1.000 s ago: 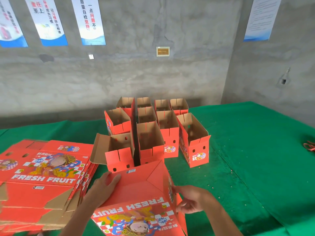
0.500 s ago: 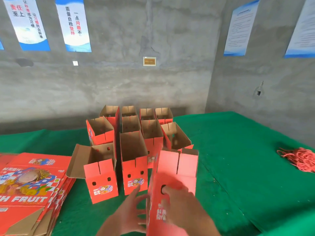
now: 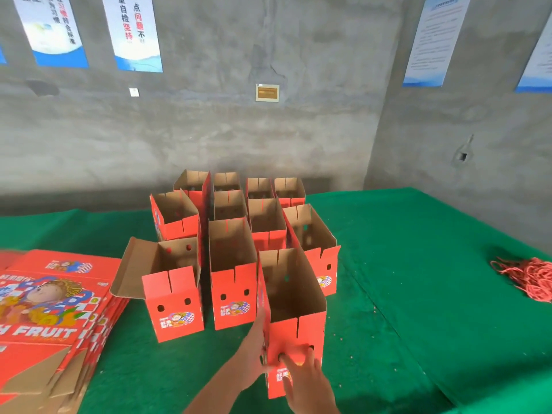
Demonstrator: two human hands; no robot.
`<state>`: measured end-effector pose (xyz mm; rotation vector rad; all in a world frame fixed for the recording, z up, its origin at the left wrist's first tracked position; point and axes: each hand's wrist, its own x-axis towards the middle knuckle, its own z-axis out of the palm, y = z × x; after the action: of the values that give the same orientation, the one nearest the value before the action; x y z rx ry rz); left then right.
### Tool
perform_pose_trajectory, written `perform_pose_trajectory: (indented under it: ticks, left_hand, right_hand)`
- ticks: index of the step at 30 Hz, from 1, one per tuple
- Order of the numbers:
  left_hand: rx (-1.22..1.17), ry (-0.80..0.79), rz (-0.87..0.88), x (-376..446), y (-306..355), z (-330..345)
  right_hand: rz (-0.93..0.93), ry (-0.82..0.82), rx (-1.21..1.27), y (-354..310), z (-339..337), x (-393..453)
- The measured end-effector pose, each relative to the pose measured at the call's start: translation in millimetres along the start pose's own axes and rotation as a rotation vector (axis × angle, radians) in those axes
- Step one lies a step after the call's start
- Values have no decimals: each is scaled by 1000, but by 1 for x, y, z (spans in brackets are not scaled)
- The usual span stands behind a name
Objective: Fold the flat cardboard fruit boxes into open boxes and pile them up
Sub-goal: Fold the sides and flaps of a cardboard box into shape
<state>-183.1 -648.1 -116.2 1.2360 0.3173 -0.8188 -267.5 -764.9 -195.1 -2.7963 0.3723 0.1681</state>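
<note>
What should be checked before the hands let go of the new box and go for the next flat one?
1. New box stands upright, mouth open: ok.
2. Both hands on it: left hand flat against its left side, right hand on the front face with fingers by the holes: ok.
3. Bottom flaps locked: cannot tell, hidden underneath.
4. Lined up with the front row beside the middle box: not ok, it sits nearer the person than that row.
5. Stack of flat boxes in reach at left: ok.
6. Side flap of the left front box folded in: not ok, it splays outward.
</note>
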Motion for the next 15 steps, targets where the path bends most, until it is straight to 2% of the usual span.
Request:
perform_pose_trajectory:
  ticks: [2,7,15]
  left_hand:
    - [-14,13,83,3,4,2]
    - [-139,46,133,15,21,16]
    - [-75,155,281,69,51,26]
  right_hand:
    - [-28,-31,-20,2,1,11]
    - [-52,-66,59,-3,6,49]
    - [-25,-135,156,-5,-10,119]
